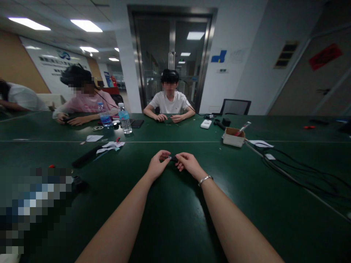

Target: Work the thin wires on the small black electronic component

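Observation:
A small dark object [173,159] with a lighter left end lies between my two hands, just above the green table [175,219]; it is too small to make out. My left hand [159,163] has its thumb and fingers closed round the light end. Its dark end is pinched by my right hand [188,163], whose other fingers curl underneath. A silver bracelet [205,180] circles my right wrist. The fingertips of both hands almost meet around the object.
Water bottles [125,119], crumpled paper [111,147] and a black tube-like thing [86,156] are at the left. At the right are a small box [234,137], a white device [206,124] and black cables [298,168]. People sit across the table and at the left.

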Demonstrator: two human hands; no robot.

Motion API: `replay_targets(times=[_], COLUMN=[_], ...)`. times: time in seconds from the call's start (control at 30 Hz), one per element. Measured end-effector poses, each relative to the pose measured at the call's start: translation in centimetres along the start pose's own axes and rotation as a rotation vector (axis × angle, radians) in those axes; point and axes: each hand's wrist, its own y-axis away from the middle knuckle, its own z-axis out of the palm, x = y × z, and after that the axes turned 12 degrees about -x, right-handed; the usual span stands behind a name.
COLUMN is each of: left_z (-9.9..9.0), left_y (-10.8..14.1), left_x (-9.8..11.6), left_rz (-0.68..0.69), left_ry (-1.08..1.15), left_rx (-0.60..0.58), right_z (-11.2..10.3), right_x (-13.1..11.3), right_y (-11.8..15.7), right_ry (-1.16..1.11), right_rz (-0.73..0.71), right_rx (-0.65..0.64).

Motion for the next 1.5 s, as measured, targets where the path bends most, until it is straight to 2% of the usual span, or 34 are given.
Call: replay_targets(times=[0.27, 0.47, 0.63, 0.73, 0.8, 0.9, 0.97, 1.07, 1.13, 1.3, 1.43, 1.5], left_z=[-0.14, -0.11, -0.11, -0.13, -0.16, -0.18, -0.17, -0.14, -0.13, -0.16, -0.20, -0.19], left_y=[0.11, 0.21, 0.13, 0.13, 0.14, 0.15, 0.15, 0.16, 0.18, 0.26, 0.26, 0.20], left_x=[0.12, 0.08, -0.15, -0.11, -0.04, 0.03, 0.02, -0.05, -0.09, 0.04, 0.16, 0.08], left_rz=[0.006, 0.027, 0.025, 0.032, 0.028, 0.019, 0.018, 0.028, 0.038, 0.043, 0.050, 0.053], left_ry=[0.027, 0.031, 0.032, 0.038, 0.046, 0.053, 0.049, 0.046, 0.049, 0.033, 0.041, 0.044], left_rx=[0.040, 0.033, 0.049, 0.051, 0.042, 0.053, 0.066, 0.062, 0.047, 0.059, 0.086, 0.088], right_z=[-0.08, 0.18, 0.07, 0.04, 0.03, 0.04, 0.08, 0.17, 0.20, 0.28, 0.34, 0.32], right_x=[-0.12, -0.30, -0.16, -0.20, -0.30, -0.47, -0.50, -0.43, -0.41, -0.67, -0.68, -0.60], right_y=[0.65, 0.50, 0.59, 0.61, 0.66, 0.83, 0.90, 0.82, 0.76, 0.91, 0.90, 0.86], right_ry=[-0.023, 0.020, 0.004, 0.034, 0.057, 0.061, 0.052, 0.038, 0.028, -0.012, 0.010, 0.026], right_rz=[-0.078, 0.033, -0.069, -0.014, 0.004, -0.075, -0.100, -0.031, 0.014, -0.042, 0.010, -0.020], right_rx=[-0.028, -0.035, -0.058, -0.030, -0.060, -0.103, -0.075, -0.028, -0.045, -0.066, -0.048, -0.073])
